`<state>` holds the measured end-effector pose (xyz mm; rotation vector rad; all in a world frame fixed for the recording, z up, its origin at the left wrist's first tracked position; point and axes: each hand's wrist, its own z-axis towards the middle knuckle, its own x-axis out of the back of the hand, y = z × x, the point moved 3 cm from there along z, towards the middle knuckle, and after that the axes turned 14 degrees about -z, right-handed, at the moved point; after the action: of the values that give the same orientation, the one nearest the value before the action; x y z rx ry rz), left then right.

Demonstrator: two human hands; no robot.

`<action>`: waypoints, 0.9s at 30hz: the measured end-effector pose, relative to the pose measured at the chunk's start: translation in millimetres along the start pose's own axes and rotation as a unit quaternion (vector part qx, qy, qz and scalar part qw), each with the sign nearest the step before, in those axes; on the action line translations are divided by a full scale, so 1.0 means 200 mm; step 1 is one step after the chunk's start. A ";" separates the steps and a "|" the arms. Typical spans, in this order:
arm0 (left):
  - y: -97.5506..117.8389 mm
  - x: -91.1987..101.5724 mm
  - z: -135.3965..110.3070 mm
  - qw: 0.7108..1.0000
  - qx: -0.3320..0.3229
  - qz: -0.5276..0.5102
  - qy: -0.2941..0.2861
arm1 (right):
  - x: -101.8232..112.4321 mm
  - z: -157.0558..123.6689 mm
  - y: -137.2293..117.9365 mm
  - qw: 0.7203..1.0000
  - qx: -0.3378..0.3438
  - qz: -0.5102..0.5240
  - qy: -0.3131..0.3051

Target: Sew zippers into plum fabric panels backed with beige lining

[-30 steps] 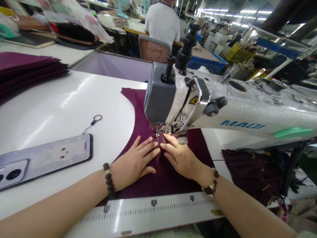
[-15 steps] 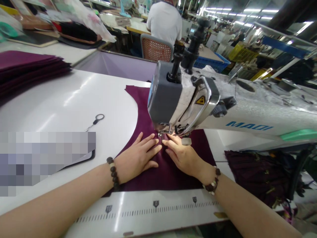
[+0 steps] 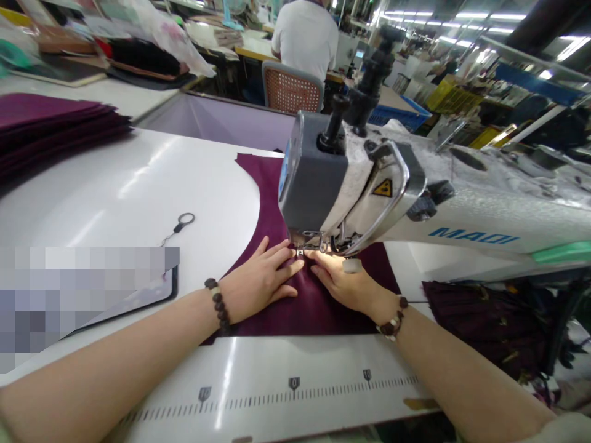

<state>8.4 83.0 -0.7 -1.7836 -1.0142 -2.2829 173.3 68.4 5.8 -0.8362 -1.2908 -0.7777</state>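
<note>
A dark purple fabric panel (image 3: 318, 311) lies flat on the white sewing table (image 3: 203, 166), passing under the head of a sewing machine (image 3: 314, 172). My left hand (image 3: 263, 274) rests on the panel to the left of the presser foot (image 3: 300, 252), fingers stretched out and spread. On the other side my right hand (image 3: 346, 283) lies on the fabric, its fingertips close to the foot and partly behind the machine's lower parts. Both hands press the cloth from above without gripping it. Beaded bracelets circle both wrists.
A stack of purple pieces (image 3: 55, 135) sits at the left. A phone (image 3: 170, 283), partly blurred out, lies near a ring strap (image 3: 186, 219). More dark purple pieces (image 3: 484, 326) are at the right. A person (image 3: 305, 37) sits ahead with their back turned.
The fabric panel has slid forward under the presser foot, its near edge now farther from the ruler marks. Both hands have moved slightly forward with it.
</note>
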 end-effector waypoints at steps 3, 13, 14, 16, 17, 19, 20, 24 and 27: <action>-0.01 0.00 0.01 1.000 -0.005 0.000 0.008 | -0.01 0.01 0.01 1.000 0.003 0.003 0.011; -0.03 0.01 0.02 0.999 -0.026 -0.003 0.028 | -0.03 0.03 0.03 1.000 0.008 -0.003 0.029; -0.03 0.01 0.02 0.999 -0.027 -0.004 0.028 | -0.03 0.03 0.04 1.000 0.006 0.001 0.028; -0.03 0.02 0.02 0.999 -0.027 -0.005 0.027 | -0.03 0.04 0.04 1.000 -0.001 0.007 0.025; -0.03 0.02 0.02 0.999 -0.026 -0.004 0.027 | -0.03 0.04 0.04 1.000 -0.006 0.008 0.022; -0.03 0.02 0.02 0.999 -0.024 -0.004 0.025 | -0.03 0.04 0.04 1.000 -0.012 0.000 0.019; -0.04 0.02 0.03 0.999 -0.023 -0.004 0.023 | -0.03 0.04 0.04 1.000 -0.013 -0.006 0.019; -0.05 0.02 0.03 0.999 -0.022 -0.008 0.022 | -0.03 0.04 0.03 0.999 -0.018 -0.034 0.022; -0.04 0.02 0.03 0.999 -0.029 -0.002 0.023 | -0.02 0.05 0.05 0.999 -0.023 -0.047 0.010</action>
<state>8.0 94.0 0.4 -1.7428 -0.9539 -2.3676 176.7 82.7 0.8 -0.8072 -1.3065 -0.8897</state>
